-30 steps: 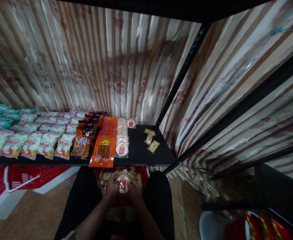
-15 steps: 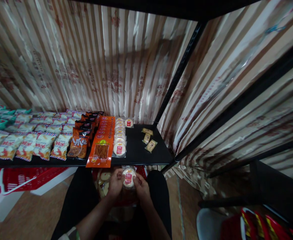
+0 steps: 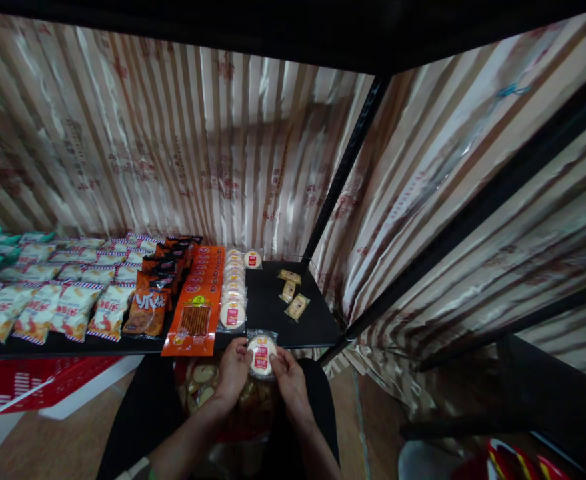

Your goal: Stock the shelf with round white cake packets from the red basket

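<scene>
White wrapped cracker (image 3: 261, 356) pinched at its edges by left hand (image 3: 233, 375) and right hand (image 3: 293, 385); just beyond them, a black shelf (image 3: 293, 333) holds rows of snack packs (image 3: 75, 311).

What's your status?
Left hand, right hand: both holding one cracker. Cracker wrapped, label showing, at front edge of shelf. Orange bag nearby, leftward.

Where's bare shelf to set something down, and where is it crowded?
Bare shelf lies beyond the held snack, between the row of round snacks and three small packets, plus a strip right of those packets. Left of the row, orange packs and white bags crowd it.
</scene>
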The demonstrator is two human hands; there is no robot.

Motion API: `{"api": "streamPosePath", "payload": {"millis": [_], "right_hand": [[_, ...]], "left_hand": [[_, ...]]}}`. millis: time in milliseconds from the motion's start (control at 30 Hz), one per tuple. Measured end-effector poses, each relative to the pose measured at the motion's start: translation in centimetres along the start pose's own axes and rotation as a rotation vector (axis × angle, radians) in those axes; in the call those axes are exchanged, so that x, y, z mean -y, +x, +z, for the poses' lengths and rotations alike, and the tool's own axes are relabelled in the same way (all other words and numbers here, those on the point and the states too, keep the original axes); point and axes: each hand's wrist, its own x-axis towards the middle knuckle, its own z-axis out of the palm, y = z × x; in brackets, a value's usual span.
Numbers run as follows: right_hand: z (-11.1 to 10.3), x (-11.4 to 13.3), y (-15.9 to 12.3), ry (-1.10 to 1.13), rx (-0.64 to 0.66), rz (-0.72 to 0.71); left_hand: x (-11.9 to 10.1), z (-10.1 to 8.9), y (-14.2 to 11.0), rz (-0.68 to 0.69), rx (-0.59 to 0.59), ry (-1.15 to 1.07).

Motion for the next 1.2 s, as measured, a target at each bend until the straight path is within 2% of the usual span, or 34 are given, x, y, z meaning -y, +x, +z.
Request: {"api": "streamPosePath", "payload": {"millis": [167,600,733,933,1200], "right_hand": [[-0.2,0.9,1.0,-0.014,-0.016,-0.033],[-0.5,2.3,4.7,-0.221,-0.085,-0.180],[-0.6,2.4,5.9,-0.302,-0.124,-0.196],[-0.5,2.3,7.4,-0.343,-0.116,-0.202],[0.1,2.5,8.9,-0.332,-0.136,-0.202]], "left_hand": [[-1.1,0.3,1.0,0.044,0.014,0.028],[-5.6,1.1,2.3,-0.034,0.021,0.100],[-6.0,1.8,2.9,-0.051,0.087,0.032],[-5.7,2.4,3.8,-0.025,0.065,0.056],[-6.7,3.2,4.3,-0.034,0.090,0.060]]}}
